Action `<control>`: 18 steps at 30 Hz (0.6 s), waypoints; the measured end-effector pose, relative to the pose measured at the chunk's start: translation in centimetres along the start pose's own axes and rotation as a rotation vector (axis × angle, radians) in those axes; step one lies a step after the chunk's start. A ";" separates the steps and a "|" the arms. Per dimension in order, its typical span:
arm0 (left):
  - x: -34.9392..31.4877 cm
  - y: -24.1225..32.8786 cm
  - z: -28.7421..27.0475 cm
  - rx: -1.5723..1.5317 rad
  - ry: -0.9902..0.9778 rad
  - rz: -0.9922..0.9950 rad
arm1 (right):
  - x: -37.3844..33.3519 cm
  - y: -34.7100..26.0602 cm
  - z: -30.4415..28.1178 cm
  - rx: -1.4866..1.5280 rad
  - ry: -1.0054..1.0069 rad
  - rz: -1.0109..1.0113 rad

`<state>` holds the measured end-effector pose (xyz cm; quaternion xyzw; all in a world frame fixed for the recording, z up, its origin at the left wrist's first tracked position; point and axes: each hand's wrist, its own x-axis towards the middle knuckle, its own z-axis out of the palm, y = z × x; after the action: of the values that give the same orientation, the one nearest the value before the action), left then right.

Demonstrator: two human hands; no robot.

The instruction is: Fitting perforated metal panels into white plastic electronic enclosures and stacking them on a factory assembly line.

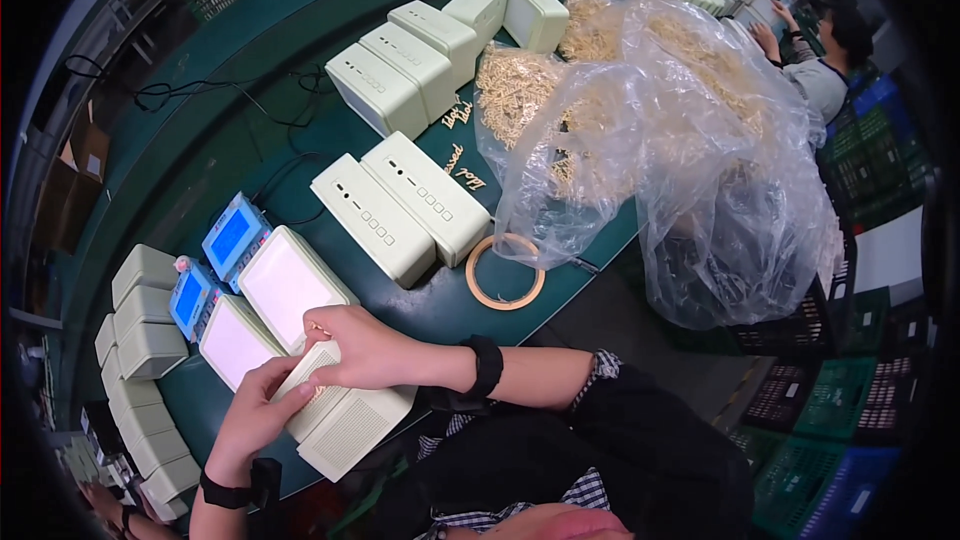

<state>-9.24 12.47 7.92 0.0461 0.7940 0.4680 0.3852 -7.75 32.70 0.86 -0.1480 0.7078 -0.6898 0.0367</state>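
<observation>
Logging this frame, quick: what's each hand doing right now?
Left hand: closed on the cream box, gripping its left end.
Right hand: fingers curled, pressing on the box's top edge.

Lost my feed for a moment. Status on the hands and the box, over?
Both hands on the cream speaker box at table edge: left hand steadies its end, right hand presses on top. Tape ring and plastic bag lie apart.

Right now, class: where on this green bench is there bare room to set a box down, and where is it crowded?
Bare green bench lies left of the box pair, around the black cables. It is crowded at both hands and under the plastic bag.
</observation>
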 end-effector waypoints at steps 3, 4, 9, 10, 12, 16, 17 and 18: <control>0.2 0.0 -0.4 0.002 -0.024 -0.025 | 0.2 0.1 -0.3 0.007 -0.009 0.006; 0.3 -0.2 -0.4 -0.002 -0.029 -0.009 | 0.1 0.1 -0.6 0.016 -0.032 0.009; 0.0 0.1 -0.3 -0.019 -0.062 0.044 | 0.0 1.2 -1.5 0.095 -0.143 0.006; -0.1 0.0 -0.3 -0.027 -0.075 0.050 | 0.1 1.3 -1.5 0.126 -0.178 0.005; -0.3 -0.5 -0.6 -0.011 -0.073 0.075 | 0.0 1.0 -1.3 0.109 -0.165 0.005; -0.5 -1.1 -0.7 0.028 -0.046 0.117 | -0.2 0.4 -1.1 0.070 -0.140 0.017; -0.7 -1.1 -0.6 0.051 -0.021 0.114 | -0.3 0.4 -1.2 0.066 -0.134 0.015; -0.9 -1.2 -0.5 0.074 0.006 0.112 | -0.3 0.3 -1.2 0.062 -0.128 0.013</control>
<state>-8.62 11.05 7.57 0.1035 0.8081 0.4593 0.3541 -7.84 33.95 0.54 -0.1860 0.6831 -0.7003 0.0912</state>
